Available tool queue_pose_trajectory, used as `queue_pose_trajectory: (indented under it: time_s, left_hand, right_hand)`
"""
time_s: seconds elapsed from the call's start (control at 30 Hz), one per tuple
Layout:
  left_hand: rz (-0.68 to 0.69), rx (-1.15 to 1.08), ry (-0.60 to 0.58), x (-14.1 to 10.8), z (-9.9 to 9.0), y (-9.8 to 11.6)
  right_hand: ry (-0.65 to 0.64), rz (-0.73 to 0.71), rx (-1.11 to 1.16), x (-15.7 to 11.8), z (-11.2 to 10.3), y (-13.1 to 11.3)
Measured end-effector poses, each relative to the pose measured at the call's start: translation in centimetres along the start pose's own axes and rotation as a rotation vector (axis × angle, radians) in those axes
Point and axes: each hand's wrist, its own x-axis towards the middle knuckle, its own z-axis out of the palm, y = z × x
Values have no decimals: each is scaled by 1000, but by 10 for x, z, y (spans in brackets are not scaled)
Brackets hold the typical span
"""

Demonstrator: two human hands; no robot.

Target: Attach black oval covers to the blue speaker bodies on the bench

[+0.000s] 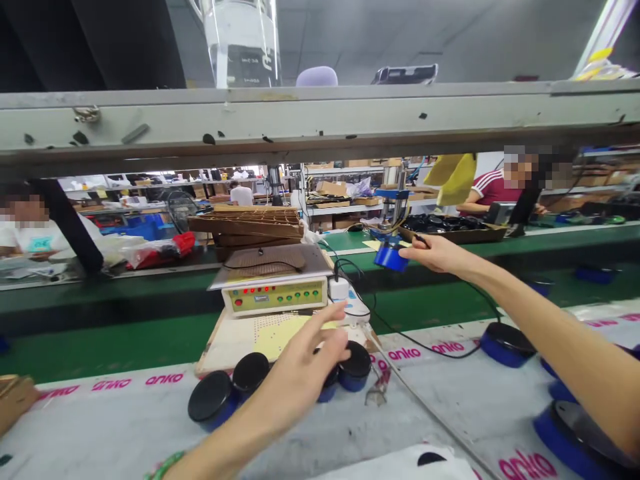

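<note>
My left hand (313, 350) hovers over a row of blue-and-black round units (251, 372), its fingers apart and nothing held. Out over the green belt, my right hand (431, 255) is closed on a thin black cable (423, 241). A blue round piece (391, 257) is just left of its fingertips; whether they touch is unclear. The cable seems to run down to a black-topped blue unit (507, 343) on the right. Behind my left hand stands a tester box (275, 297) with red and green lights.
A green belt (150, 343) crosses behind the covered bench (125, 433). More blue units (580, 433) lie at the lower right. A metal shelf beam (320, 123) spans above. People sit beyond the belt at left and right. A grey cord (430, 413) crosses the bench.
</note>
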Motion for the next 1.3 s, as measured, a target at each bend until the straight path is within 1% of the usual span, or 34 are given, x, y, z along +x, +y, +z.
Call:
queue_pose_trajectory:
  time_s: [0.03,0.07,0.13,0.17,0.2,0.23,0.27,0.33,0.43,0.53,0.6,0.67,0.77,0.8,0.93,0.97,1.0,1.03,1.1,1.17,1.2,1.23,1.3]
  left_hand:
    - [-52,-208,18,1,5,6]
    - [-106,-395,0,1,9,11]
    - [-196,-671,-126,-4,14,21]
    - [-222,-752,-201,-9,15,25]
    - [-227,-804,-254,-15,13,28]
    - [-215,-836,-279,-23,10,30]
    - [-202,-854,-272,-31,6,31]
    - [-187,-858,-203,-47,-5,32]
    - [-157,-800,-93,-65,-20,32]
    - [-82,-680,-13,-77,-27,30]
    - [-39,-600,10,-83,-29,30]
    - [-17,-539,27,-87,-30,31]
    - [8,-456,78,-94,-32,31]
    - [25,-411,97,-95,-33,31]
    - [155,-159,162,-100,-36,28]
    - [186,-93,166,-101,-36,27]
    - [214,-21,164,-102,-37,26]
    - [242,66,164,-103,-38,26]
    - [336,323,174,-106,-41,25]
    - [487,659,185,-108,-43,27]
    - [579,831,198,-109,-44,28]
    - [672,983,219,-110,-45,29]
    - [869,1200,261,-112,-45,33]
  right_hand:
    - [-46,-73,61,-15,4,-21]
    - [-88,-139,111,-33,10,-41]
    - [-170,-257,177,-72,24,-79]
    - [-228,-326,188,-91,30,-94]
    - [-267,-415,157,-109,36,-108]
    - [-270,-478,115,-124,41,-119]
    - [-267,-530,73,-137,45,-128]
    - [-225,-589,4,-158,52,-140]
    - [-188,-708,-69,-178,61,-153]
    - [-55,-878,-140,-187,72,-164]
    - [56,-943,-183,-189,79,-168]
    - [89,-968,-249,-189,83,-172]
    - [68,-988,-348,-189,86,-174]
    - [79,-999,-382,-190,88,-173]
    - [229,-1008,-531,-195,98,-170]
    - [246,-1002,-542,-196,102,-168]
    - [240,-989,-532,-195,105,-165]
    - [199,-970,-509,-194,109,-161]
    - [43,-905,-428,-191,117,-151]
    - [-146,-801,-288,-188,126,-141]
    - [-209,-749,-199,-187,130,-137]
    - [-242,-709,-107,-187,135,-134]
    - [-221,-681,47,-189,142,-131]
